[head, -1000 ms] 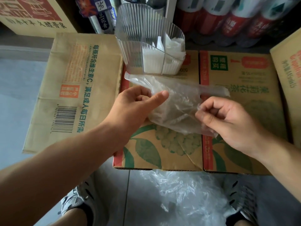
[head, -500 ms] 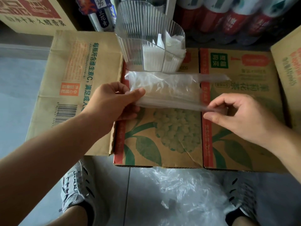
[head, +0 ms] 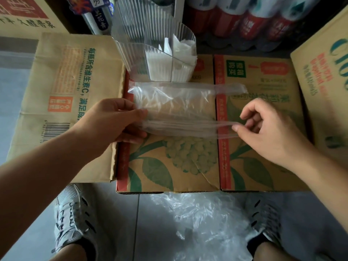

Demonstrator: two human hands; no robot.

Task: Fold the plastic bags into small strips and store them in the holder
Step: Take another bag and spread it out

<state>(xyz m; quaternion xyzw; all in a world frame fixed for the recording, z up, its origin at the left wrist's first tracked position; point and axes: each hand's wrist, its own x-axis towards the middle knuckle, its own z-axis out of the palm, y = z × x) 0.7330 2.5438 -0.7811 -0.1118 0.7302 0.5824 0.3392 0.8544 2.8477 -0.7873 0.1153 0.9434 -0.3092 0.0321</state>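
Observation:
A clear plastic bag (head: pixel 175 104) lies spread flat on the cardboard box (head: pixel 169 166), its near edge folded over into a band. My left hand (head: pixel 114 121) pinches the left end of that folded edge between thumb and fingers. My right hand (head: pixel 263 129) pinches the right end of the band, where a handle strip sticks out. Behind the bag stands the clear ribbed holder (head: pixel 150 46) with folded white bags (head: pixel 180 48) in its right compartment.
More crumpled clear bags (head: pixel 203 223) lie on the floor between my shoes. A flat brown carton (head: pixel 71 87) lies at the left, another box (head: pixel 323 76) at the right. Bottles and packets (head: pixel 254 17) line the back.
The bag went from a loose, lifted bunch to lying flat on the box. Both hands moved apart, stretching its near edge, which now lies folded over.

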